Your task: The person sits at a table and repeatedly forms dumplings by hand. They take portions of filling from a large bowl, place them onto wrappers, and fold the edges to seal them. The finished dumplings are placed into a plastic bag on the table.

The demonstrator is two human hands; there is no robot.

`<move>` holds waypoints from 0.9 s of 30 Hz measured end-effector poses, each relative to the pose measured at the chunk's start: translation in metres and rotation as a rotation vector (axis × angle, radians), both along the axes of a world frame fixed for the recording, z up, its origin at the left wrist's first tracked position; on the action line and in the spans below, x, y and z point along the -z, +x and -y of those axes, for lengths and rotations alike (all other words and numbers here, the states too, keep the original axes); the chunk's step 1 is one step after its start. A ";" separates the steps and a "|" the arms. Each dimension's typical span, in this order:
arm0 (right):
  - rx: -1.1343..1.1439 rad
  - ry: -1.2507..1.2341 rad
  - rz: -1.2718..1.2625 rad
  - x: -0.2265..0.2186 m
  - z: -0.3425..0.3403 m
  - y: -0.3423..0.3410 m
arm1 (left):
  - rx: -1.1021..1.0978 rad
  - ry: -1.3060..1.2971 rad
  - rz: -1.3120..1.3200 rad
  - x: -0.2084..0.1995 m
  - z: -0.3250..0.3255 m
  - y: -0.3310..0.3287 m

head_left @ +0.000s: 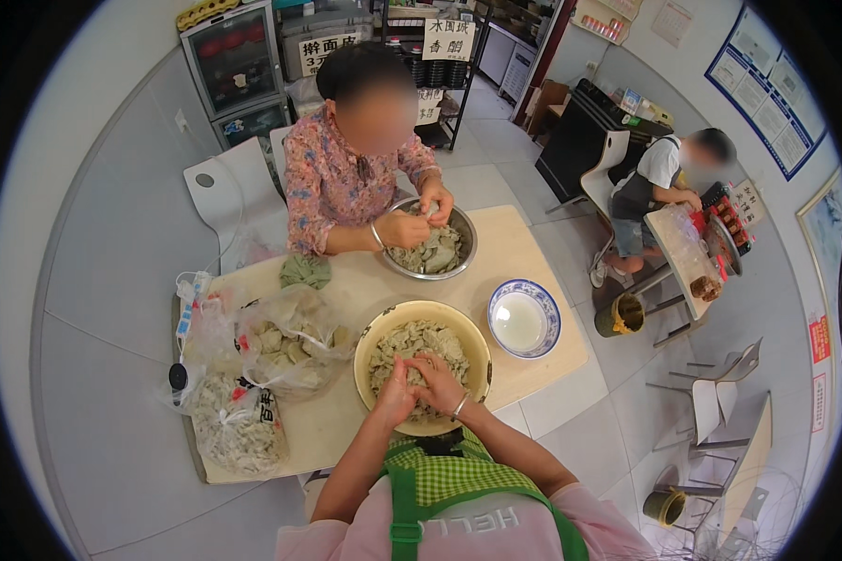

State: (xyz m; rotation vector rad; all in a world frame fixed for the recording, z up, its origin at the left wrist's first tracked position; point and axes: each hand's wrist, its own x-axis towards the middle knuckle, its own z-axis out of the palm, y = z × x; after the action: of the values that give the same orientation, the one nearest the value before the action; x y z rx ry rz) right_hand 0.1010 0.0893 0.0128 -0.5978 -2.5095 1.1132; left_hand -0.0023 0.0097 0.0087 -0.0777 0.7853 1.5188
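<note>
A pale yellow basin (475,346) with a chipped rim stands in front of me at the table's near edge, filled with torn, grey-green, dough-like pieces (426,341). Over these pieces my left hand (397,396) and my right hand (439,381) meet, fingers bent and pressed together. What lies between the fingers is too small and hidden to name. A bracelet circles my right wrist. Across the table, a person in a flowered shirt (304,192) pinches something small with both hands over a steel bowl (470,248) of similar pieces.
Right of the basin stands a blue-and-white bowl (525,319) of cloudy liquid. Clear plastic bags (295,341) of pieces and a green cloth-like bundle (306,271) lie left on the table (571,351). Another person (660,173) sits at a far-right table.
</note>
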 end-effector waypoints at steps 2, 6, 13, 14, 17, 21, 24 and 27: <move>0.070 0.118 -0.001 0.005 0.007 -0.005 | 0.048 0.067 -0.042 0.024 0.001 0.002; 0.321 -0.193 -0.077 0.008 0.002 -0.004 | 0.165 -0.042 -0.380 0.014 0.000 0.008; 0.412 -0.240 -0.085 0.036 -0.004 -0.005 | 0.113 0.003 -0.784 -0.018 -0.006 0.008; 0.404 -0.503 -0.006 0.036 -0.009 -0.004 | 0.099 0.078 -0.781 -0.020 -0.006 0.009; 0.387 -0.952 0.252 -0.001 -0.012 -0.006 | 0.128 0.138 -0.835 -0.009 -0.001 0.004; 0.382 -1.246 0.291 -0.035 -0.019 -0.004 | 0.213 0.080 -0.996 -0.011 0.001 0.002; 0.403 -1.419 0.119 -0.042 -0.019 -0.005 | 0.015 0.138 -1.482 -0.004 0.002 -0.002; 0.257 -1.437 0.006 -0.022 -0.018 0.002 | -0.039 -0.170 -1.448 -0.005 0.001 0.002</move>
State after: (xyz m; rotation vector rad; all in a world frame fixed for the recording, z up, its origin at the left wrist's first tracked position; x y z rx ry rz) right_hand 0.1027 0.1069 0.0347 -1.1389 -1.1602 2.6205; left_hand -0.0003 0.0091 0.0136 0.9847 2.0294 1.3836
